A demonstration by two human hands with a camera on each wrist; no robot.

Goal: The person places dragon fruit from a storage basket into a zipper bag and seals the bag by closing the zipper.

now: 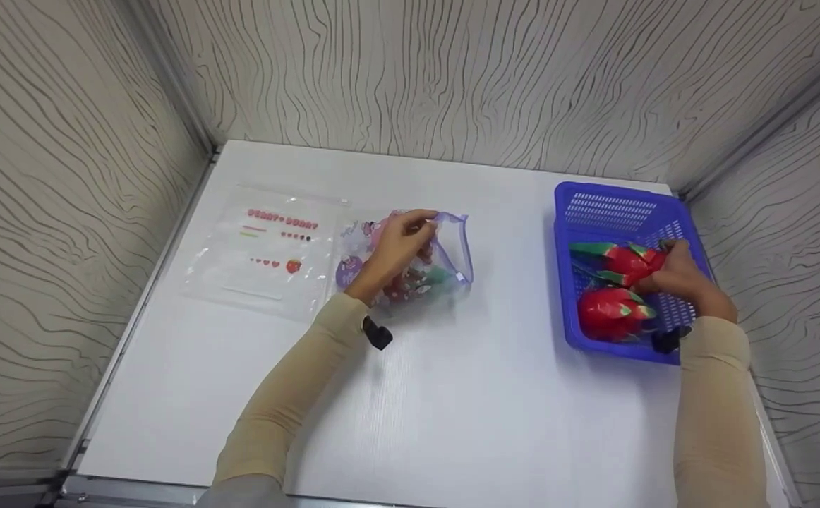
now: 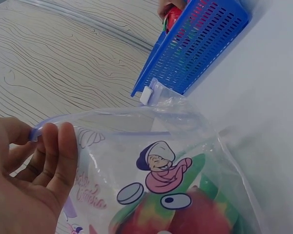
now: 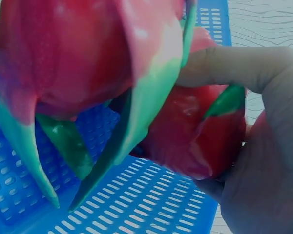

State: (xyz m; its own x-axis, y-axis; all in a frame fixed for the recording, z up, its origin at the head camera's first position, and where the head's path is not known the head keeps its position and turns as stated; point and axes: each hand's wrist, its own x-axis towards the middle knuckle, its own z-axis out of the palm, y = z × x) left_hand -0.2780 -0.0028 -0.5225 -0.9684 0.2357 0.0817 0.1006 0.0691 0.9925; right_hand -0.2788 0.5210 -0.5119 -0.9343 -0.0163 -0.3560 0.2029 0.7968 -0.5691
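Note:
My left hand (image 1: 399, 250) pinches the purple-edged mouth of a clear printed slider bag (image 2: 107, 151) between thumb and fingers. The mouth stands apart, and the white slider (image 2: 146, 96) sits at its far end. Inside the bag, a red and green dragon fruit (image 2: 198, 209) shows through the film. Over at the right, my right hand (image 1: 689, 281) is in the blue basket (image 1: 563, 282), its fingers and thumb curled round a red dragon fruit (image 3: 195, 131). Another dragon fruit (image 1: 609, 315) lies nearer me in the basket, large in the foreground of the right wrist view.
A second clear bag (image 1: 262, 271) with red print lies flat on the white table (image 1: 509, 409), left of the first bag. Wood-patterned panels (image 1: 410, 77) wall the table at the back and both sides. The basket stands close to the right panel.

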